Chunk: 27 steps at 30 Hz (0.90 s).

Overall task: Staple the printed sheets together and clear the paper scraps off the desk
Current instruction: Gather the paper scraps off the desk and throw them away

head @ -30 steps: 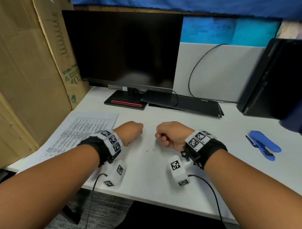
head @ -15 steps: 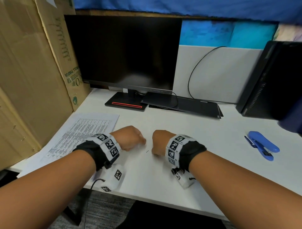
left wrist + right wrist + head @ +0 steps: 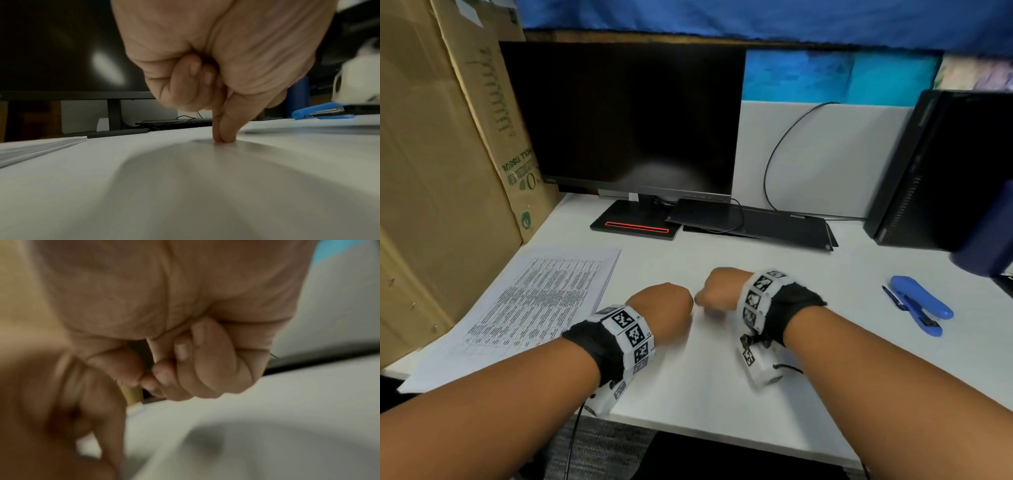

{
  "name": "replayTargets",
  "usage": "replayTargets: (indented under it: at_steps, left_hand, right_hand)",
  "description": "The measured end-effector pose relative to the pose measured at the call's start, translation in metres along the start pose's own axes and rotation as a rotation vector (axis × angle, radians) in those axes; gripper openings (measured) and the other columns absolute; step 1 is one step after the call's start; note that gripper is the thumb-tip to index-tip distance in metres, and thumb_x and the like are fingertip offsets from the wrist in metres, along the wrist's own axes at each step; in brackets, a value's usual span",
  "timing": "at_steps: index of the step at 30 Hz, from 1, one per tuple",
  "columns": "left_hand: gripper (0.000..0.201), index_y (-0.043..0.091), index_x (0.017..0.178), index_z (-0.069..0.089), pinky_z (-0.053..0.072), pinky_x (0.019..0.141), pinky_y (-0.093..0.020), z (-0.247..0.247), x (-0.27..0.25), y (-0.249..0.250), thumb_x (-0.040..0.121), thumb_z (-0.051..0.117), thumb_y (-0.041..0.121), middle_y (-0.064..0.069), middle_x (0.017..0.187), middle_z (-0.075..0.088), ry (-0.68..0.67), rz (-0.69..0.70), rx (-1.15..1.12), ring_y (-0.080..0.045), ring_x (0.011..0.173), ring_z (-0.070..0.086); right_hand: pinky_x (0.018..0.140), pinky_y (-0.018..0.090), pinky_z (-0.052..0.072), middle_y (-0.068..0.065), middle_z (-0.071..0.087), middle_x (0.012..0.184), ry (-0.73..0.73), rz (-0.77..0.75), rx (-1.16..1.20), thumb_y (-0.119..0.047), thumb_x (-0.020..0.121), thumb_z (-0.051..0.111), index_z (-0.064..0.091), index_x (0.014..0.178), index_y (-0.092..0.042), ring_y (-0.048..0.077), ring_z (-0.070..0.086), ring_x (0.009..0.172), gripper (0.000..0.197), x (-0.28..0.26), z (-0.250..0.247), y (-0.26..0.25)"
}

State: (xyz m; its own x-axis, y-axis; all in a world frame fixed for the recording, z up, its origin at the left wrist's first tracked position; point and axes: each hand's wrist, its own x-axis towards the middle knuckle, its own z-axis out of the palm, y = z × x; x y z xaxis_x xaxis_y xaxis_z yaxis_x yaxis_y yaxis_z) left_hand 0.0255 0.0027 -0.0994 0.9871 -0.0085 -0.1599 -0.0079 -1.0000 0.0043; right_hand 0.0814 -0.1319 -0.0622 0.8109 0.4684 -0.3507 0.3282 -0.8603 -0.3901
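Note:
The printed sheets point(image 3: 534, 301) lie flat at the desk's left, with their edge point(image 3: 41, 146) also in the left wrist view. A blue stapler point(image 3: 921, 305) rests far right, apart from both hands. My left hand point(image 3: 690, 303) sits mid-desk; its thumb and forefinger tips point(image 3: 228, 138) are pinched together and touch the desk point(image 3: 185, 186), the other fingers curled. Anything between the tips is too small to see. My right hand point(image 3: 700, 299) is a fist just right of it, fingers curled into the palm point(image 3: 144, 379), with nothing visible in it. No scraps show on the desk.
A dark monitor point(image 3: 626, 116) stands at the back with a closed laptop point(image 3: 750, 222) beside its base. A black computer tower point(image 3: 941, 168) stands back right. Cardboard boxes point(image 3: 441, 164) wall off the left side. The desk's front edge point(image 3: 722, 435) is near my forearms.
My right hand has slid left and forward, closing on the left hand, and its wrist has turned. The small dark specks seen between the hands earlier no longer show.

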Motion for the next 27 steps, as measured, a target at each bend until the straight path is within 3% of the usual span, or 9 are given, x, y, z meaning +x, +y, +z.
replayTargets:
  at_steps: [4,8,10,14,18,20,23,25,27]
  left_hand:
    - [0.023,0.015,0.073,0.056,0.034,0.048,-0.025,-0.001,-0.001,0.007,0.095,0.050,0.017,0.002,0.067,0.052,-0.047,-0.011,0.100,-0.015,0.058,0.049]
    - [0.029,0.014,0.069,0.052,0.040,0.057,-0.026,-0.018,0.001,0.006,0.093,0.052,0.031,-0.001,0.072,0.053,-0.149,-0.023,-0.124,-0.019,0.065,0.051]
    - [0.033,0.012,0.070,0.046,0.038,0.063,-0.031,-0.037,0.001,0.013,0.098,0.046,0.028,-0.003,0.074,0.049,-0.078,-0.019,-0.380,-0.021,0.071,0.047]
    - [0.035,0.012,0.066,0.048,0.033,0.049,-0.023,-0.076,-0.015,0.043,0.101,0.043,0.010,0.003,0.062,0.045,0.056,0.080,-0.810,-0.011,0.052,0.040]
    - [0.022,0.004,0.072,0.052,0.035,0.048,-0.016,-0.095,-0.030,0.070,0.093,0.045,0.005,0.006,0.061,0.046,0.080,0.262,-0.914,-0.004,0.051,0.042]
    - [0.021,0.004,0.077,0.059,0.045,0.058,-0.020,-0.093,-0.032,0.083,0.094,0.050,0.011,0.006,0.068,0.055,0.092,0.326,-0.806,-0.006,0.061,0.050]
    - [0.016,0.016,0.086,0.069,0.059,0.079,-0.034,-0.088,-0.037,0.096,0.095,0.056,0.020,0.009,0.084,0.069,0.101,0.372,-0.625,-0.008,0.075,0.063]
    - [0.017,0.018,0.092,0.072,0.060,0.087,-0.040,-0.088,-0.041,0.100,0.092,0.055,0.023,0.005,0.092,0.073,0.054,0.371,-0.679,-0.014,0.085,0.068]
    - [0.021,0.018,0.087,0.071,0.059,0.092,-0.045,-0.091,-0.043,0.105,0.082,0.051,0.024,-0.006,0.098,0.077,-0.012,0.329,-0.917,-0.023,0.091,0.072]
  right_hand:
    - [0.042,0.018,0.012,0.002,0.035,0.056,-0.175,0.051,1.106,-0.014,0.064,0.042,0.031,0.063,-0.020,0.013,0.016,0.050,0.013,-0.020,-0.022,0.025]
    - [0.042,0.018,0.010,0.000,0.029,0.056,-0.275,-0.077,1.671,-0.014,0.067,0.032,0.032,0.061,-0.017,0.012,0.014,0.049,0.006,-0.046,-0.010,0.054]
    - [0.040,0.017,0.014,0.001,0.033,0.058,-0.252,-0.081,1.813,-0.013,0.068,0.031,0.037,0.062,-0.014,0.012,0.022,0.047,0.009,-0.055,-0.001,0.063]
    - [0.041,0.018,0.034,0.008,0.048,0.066,-0.132,-0.018,2.011,-0.008,0.068,0.033,0.049,0.070,-0.008,0.015,0.037,0.051,0.016,-0.065,0.014,0.066]
    - [0.056,0.029,0.058,0.016,0.062,0.069,0.003,0.081,2.304,-0.006,0.089,0.039,0.056,0.084,-0.001,0.024,0.062,0.059,0.018,-0.073,0.022,0.049]
    - [0.064,0.033,0.060,0.017,0.066,0.075,0.046,0.072,2.374,-0.007,0.095,0.039,0.060,0.095,0.003,0.028,0.067,0.070,0.023,-0.075,0.025,0.042]
    - [0.072,0.032,0.059,0.018,0.069,0.102,0.111,0.085,2.339,-0.002,0.091,0.034,0.065,0.110,0.001,0.029,0.068,0.106,0.037,-0.077,0.029,0.038]
    - [0.068,0.031,0.060,0.017,0.070,0.098,0.159,0.122,2.349,-0.004,0.092,0.031,0.066,0.104,-0.002,0.027,0.069,0.103,0.037,-0.080,0.028,0.038]
    - [0.068,0.030,0.058,0.014,0.067,0.079,0.205,0.123,2.387,-0.006,0.095,0.031,0.064,0.088,-0.004,0.024,0.068,0.084,0.034,-0.083,0.025,0.039]
